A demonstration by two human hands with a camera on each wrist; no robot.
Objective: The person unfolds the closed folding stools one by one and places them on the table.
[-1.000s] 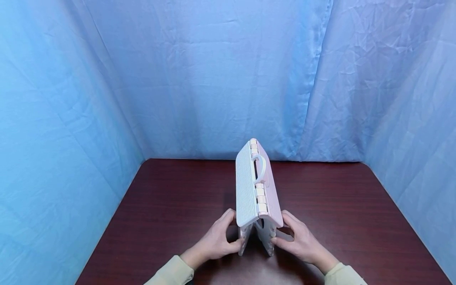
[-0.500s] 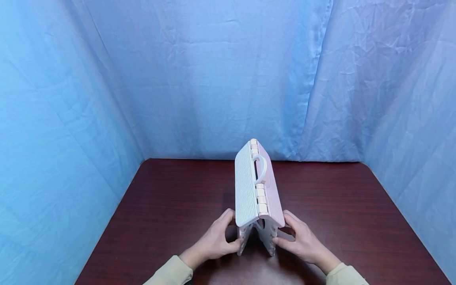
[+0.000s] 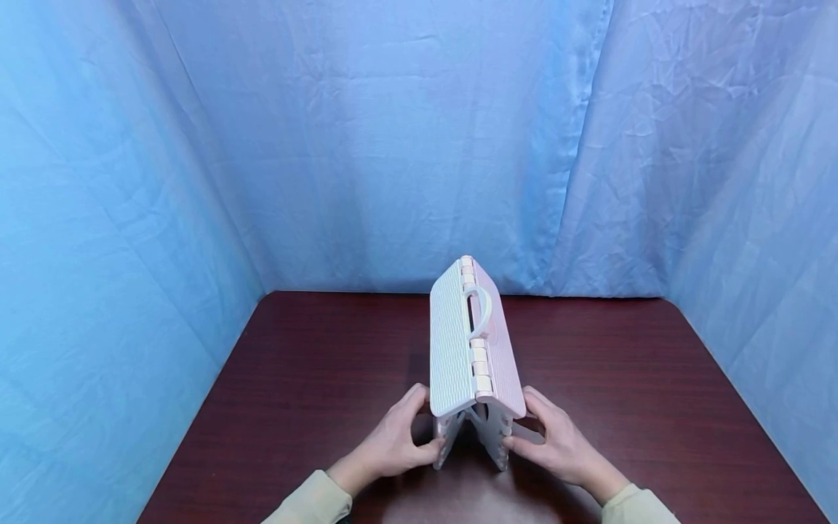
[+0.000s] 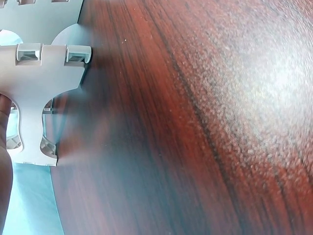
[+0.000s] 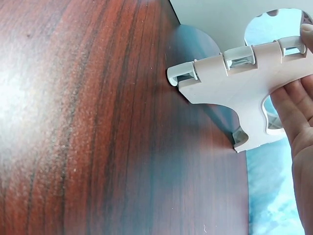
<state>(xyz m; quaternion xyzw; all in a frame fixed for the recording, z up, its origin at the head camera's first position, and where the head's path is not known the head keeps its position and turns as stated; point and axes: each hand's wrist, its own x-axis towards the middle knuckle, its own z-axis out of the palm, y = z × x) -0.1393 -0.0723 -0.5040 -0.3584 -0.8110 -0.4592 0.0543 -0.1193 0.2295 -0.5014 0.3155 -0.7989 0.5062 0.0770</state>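
Note:
A folding step stool (image 3: pixel 452 342) stands on the table, partly unfolded, its white and pink top halves sloping from the hinged ridge like a roof. A white carry handle (image 3: pixel 483 311) arches up beside that ridge. The left hand (image 3: pixel 393 440) grips the near left side, thumb on the end panel and fingers partly hidden behind it. On the right, the right hand (image 3: pixel 556 444) pinches the opposite side in the same way. In the right wrist view, fingers (image 5: pixel 296 105) reach around the cut-out end panel (image 5: pixel 257 93). Only a sliver of the left hand shows in the left wrist view.
The dark red wood-grain table (image 3: pixel 314 364) has rounded far corners. Blue cloth (image 3: pixel 393 145) hangs behind it and along both sides.
The stool's two halves have spread slightly wider, the left side moving a little left and the right side a little right. Both hands have moved outward with them, keeping their grip.

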